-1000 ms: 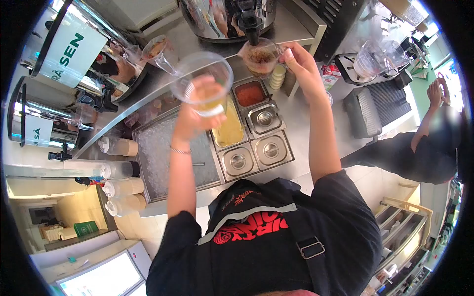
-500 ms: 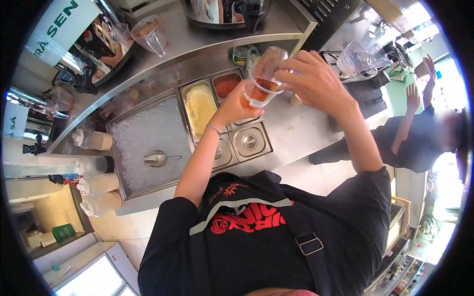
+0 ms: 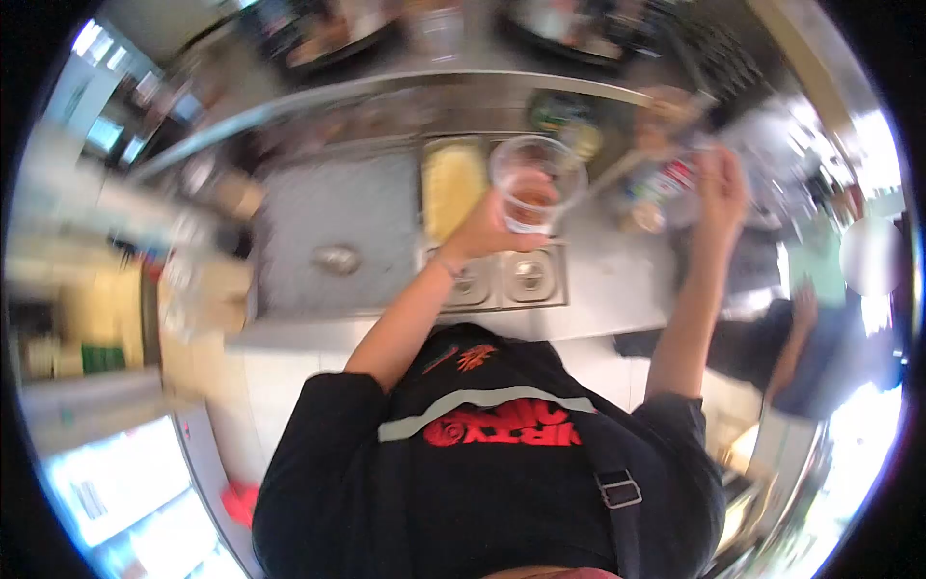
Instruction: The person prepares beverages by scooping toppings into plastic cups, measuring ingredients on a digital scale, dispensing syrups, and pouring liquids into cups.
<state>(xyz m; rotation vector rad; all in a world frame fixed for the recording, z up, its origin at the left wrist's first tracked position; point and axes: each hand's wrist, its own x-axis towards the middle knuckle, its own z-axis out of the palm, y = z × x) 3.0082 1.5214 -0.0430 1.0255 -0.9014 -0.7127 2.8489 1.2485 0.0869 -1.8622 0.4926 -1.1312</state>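
My left hand (image 3: 503,228) is wrapped around a clear plastic cup (image 3: 569,174) with amber liquid low inside. The cup is held over the food pans, its open rim facing up toward me. My right hand (image 3: 721,188) is raised over the right part of the counter, smeared by motion, and whether its fingers hold anything cannot be made out. Just left of it is a container with a red and white label (image 3: 675,176), also blurred. A brownish blurred shape (image 3: 666,111) lies beyond, near the shelf edge.
An ice bin (image 3: 309,207) with a metal scoop (image 3: 336,259) lies to the left. Beside it are a pan of yellow food (image 3: 453,188) and lidded steel pans (image 3: 529,277). Pitchers (image 3: 183,280) line the far left. Another person (image 3: 820,357) stands at right.
The smaller clear vessel, tipped over the cup half a second ago, is gone from there. My right hand has moved away to the right. My left hand still holds the cup; the view has turned.
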